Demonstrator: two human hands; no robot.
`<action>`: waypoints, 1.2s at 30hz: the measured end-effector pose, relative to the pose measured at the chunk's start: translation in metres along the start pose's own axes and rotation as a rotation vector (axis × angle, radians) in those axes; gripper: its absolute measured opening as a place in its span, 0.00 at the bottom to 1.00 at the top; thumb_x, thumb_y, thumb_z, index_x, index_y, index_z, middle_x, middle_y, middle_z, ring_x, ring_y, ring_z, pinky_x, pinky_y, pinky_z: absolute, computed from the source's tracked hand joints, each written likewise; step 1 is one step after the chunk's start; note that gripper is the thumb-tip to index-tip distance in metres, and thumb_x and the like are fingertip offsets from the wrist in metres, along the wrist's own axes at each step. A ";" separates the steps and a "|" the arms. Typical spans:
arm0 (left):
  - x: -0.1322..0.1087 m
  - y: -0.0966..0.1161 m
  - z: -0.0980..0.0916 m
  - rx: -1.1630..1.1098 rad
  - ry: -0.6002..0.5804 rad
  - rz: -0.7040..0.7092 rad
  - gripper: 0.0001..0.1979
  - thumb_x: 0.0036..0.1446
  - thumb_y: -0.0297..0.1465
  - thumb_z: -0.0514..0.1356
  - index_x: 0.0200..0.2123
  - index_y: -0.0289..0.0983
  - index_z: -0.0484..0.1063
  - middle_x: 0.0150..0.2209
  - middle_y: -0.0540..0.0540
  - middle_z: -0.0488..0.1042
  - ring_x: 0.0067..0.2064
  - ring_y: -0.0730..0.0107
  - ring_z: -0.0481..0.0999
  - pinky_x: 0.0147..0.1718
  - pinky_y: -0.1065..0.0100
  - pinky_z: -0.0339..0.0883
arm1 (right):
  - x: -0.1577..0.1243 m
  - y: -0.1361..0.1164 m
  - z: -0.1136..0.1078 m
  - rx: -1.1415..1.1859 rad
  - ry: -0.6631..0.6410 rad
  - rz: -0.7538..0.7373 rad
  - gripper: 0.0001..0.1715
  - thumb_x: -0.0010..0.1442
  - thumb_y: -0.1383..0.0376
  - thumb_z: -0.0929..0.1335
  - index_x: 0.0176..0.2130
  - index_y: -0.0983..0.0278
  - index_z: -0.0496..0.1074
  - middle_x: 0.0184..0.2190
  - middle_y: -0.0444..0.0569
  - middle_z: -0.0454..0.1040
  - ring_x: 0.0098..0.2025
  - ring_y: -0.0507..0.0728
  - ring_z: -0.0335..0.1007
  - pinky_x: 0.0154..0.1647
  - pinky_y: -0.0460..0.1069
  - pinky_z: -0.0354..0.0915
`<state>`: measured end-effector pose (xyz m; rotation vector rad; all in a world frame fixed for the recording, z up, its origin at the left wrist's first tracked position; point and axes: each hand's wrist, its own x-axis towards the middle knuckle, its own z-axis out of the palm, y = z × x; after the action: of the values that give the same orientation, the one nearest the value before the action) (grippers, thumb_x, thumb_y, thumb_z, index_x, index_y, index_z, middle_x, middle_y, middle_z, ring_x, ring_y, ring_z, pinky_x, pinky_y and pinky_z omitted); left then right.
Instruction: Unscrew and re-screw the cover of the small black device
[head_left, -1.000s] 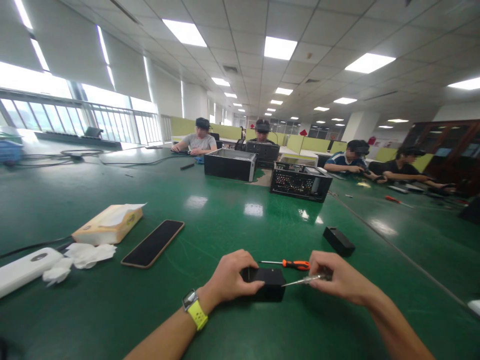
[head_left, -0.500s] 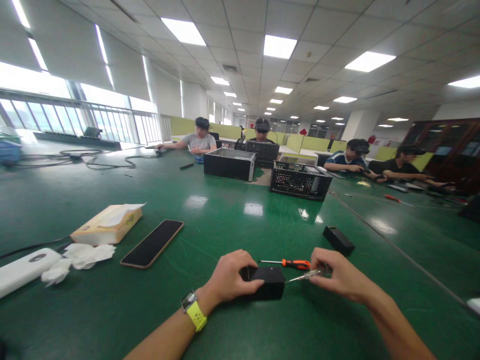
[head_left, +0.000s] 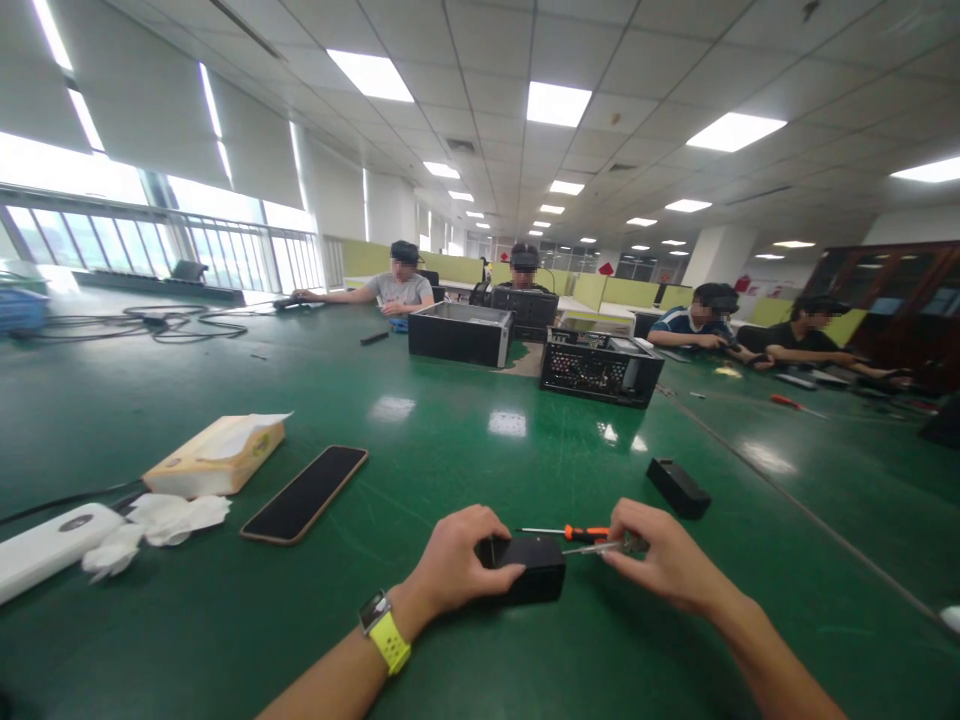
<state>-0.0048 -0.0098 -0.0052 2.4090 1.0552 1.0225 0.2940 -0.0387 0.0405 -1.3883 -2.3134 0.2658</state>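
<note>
My left hand [head_left: 469, 555], with a watch on a yellow-green strap [head_left: 386, 632] at the wrist, grips a small black box [head_left: 536, 567] on the green table. Between the thumb and fingers of my right hand [head_left: 652, 550] is a thin screwdriver with a clear handle [head_left: 611, 546]. Its metal tip meets the upper right edge of the box; whether it is inside a gap I cannot tell. Just behind the box lies an orange and black screwdriver [head_left: 581, 533], its handle end hidden by my right hand. A second black piece [head_left: 679, 487] rests farther right.
To the left are a phone [head_left: 306, 493], a tissue pack [head_left: 217, 455], crumpled tissues [head_left: 169, 520] and a white device [head_left: 52, 550]. Two black computer cases [head_left: 459, 335] stand mid-table. Several people sit around the far side. Cables [head_left: 157, 322] lie at the far left.
My right hand has shifted left and slightly up, bringing the clear screwdriver's tip higher against the box's edge. My left hand still holds the box in nearly the same place.
</note>
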 end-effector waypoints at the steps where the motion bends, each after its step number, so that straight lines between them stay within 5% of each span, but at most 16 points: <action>1: 0.000 -0.001 0.000 -0.001 0.000 -0.001 0.11 0.45 0.34 0.70 0.33 0.35 0.77 0.32 0.46 0.77 0.34 0.63 0.74 0.35 0.66 0.67 | 0.000 0.000 0.001 0.014 0.007 -0.004 0.05 0.57 0.66 0.69 0.30 0.62 0.68 0.31 0.46 0.71 0.33 0.56 0.67 0.36 0.49 0.61; 15: -0.003 -0.006 -0.005 -0.023 -0.017 0.013 0.13 0.44 0.32 0.70 0.34 0.36 0.76 0.33 0.47 0.76 0.35 0.63 0.73 0.36 0.67 0.66 | 0.003 0.009 0.010 0.217 -0.103 0.117 0.18 0.59 0.54 0.69 0.27 0.66 0.74 0.24 0.44 0.70 0.28 0.53 0.62 0.30 0.47 0.55; 25: -0.003 -0.006 -0.005 -0.012 -0.027 0.038 0.14 0.44 0.32 0.71 0.35 0.36 0.76 0.34 0.47 0.76 0.36 0.62 0.74 0.36 0.66 0.67 | 0.004 0.003 0.021 0.309 -0.135 0.137 0.21 0.62 0.55 0.67 0.25 0.67 0.76 0.19 0.40 0.63 0.24 0.50 0.55 0.27 0.47 0.51; 36: -0.003 -0.006 -0.006 0.006 -0.040 0.036 0.14 0.45 0.33 0.71 0.36 0.36 0.76 0.35 0.46 0.76 0.37 0.61 0.74 0.37 0.66 0.67 | 0.011 -0.004 0.047 0.495 -0.057 0.259 0.25 0.63 0.48 0.64 0.29 0.65 0.72 0.23 0.43 0.70 0.20 0.50 0.63 0.21 0.45 0.58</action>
<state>-0.0131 -0.0080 -0.0058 2.4514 1.0059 0.9800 0.2654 -0.0284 0.0026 -1.4194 -1.9179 0.8976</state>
